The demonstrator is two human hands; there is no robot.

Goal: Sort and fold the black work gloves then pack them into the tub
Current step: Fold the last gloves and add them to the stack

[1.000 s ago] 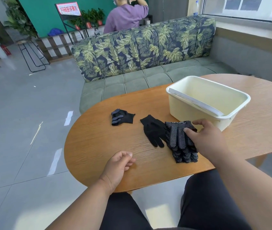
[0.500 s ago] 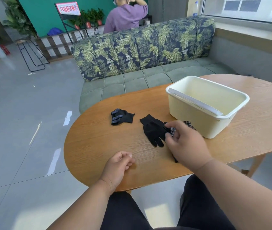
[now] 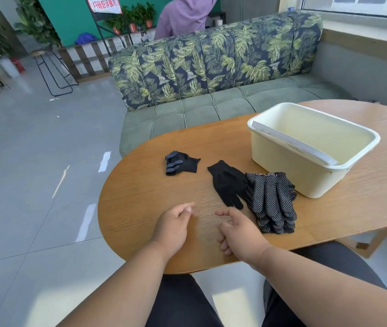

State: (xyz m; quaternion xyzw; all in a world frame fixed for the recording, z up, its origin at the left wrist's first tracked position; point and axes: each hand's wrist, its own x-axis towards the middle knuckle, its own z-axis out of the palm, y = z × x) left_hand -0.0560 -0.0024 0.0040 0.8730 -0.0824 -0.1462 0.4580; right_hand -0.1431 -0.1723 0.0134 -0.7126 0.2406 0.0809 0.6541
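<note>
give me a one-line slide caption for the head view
Both hands, left and right, rest empty on the wooden table beside the black gloves; cream tub unpacked.

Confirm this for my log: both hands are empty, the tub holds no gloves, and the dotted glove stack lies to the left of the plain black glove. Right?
Not quite. The head view shows the dotted glove stack lying right of the plain black glove, next to the tub. The rest stands: left hand and right hand hold nothing, and no gloves are in the tub.

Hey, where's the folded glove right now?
In the head view, the folded glove lies alone on the table, toward its left end, left of the flat black glove and apart from it.
</note>
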